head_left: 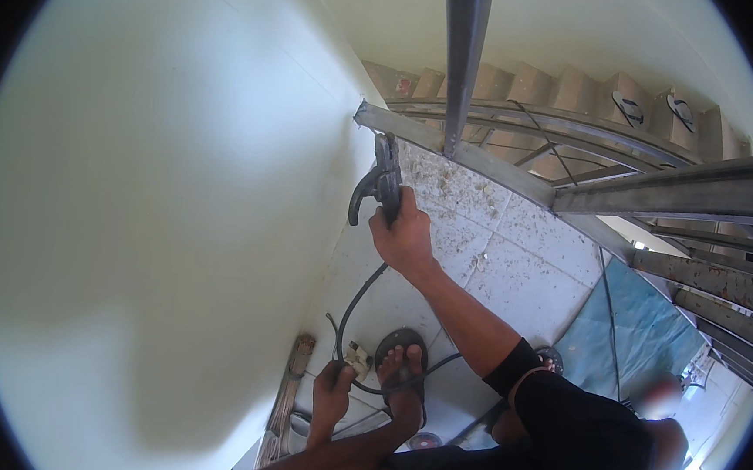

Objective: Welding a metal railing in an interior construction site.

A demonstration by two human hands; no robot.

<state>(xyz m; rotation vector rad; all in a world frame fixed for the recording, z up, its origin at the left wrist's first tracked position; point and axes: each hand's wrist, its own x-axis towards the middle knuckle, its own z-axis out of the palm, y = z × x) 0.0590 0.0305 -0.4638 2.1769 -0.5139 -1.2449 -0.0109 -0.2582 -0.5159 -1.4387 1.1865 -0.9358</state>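
My right hand (407, 237) is wrapped round the grip of a dark welding electrode holder (387, 168), whose lever sticks out on the left. Its jaw end is close to the grey metal bottom rail (494, 175), near the wall; I cannot tell whether they touch. A black cable (346, 303) leaves the holder, runs down and loops across my sandalled foot (403, 359). My left hand (330, 399) is low beside the wall, fingers closed at the cable's loop. A short dark end of cable or rod rises above it, and a pale object (356, 358) is just beyond it.
A pale wall (159, 220) fills the left. Metal railings (702, 197) and an upright post (464, 58) stand at the right, with stairs (570, 91) and slippers behind. A bundle of thin sticks (285, 394) leans by the wall. Debris dots the tiles near a blue-green sheet (641, 323).
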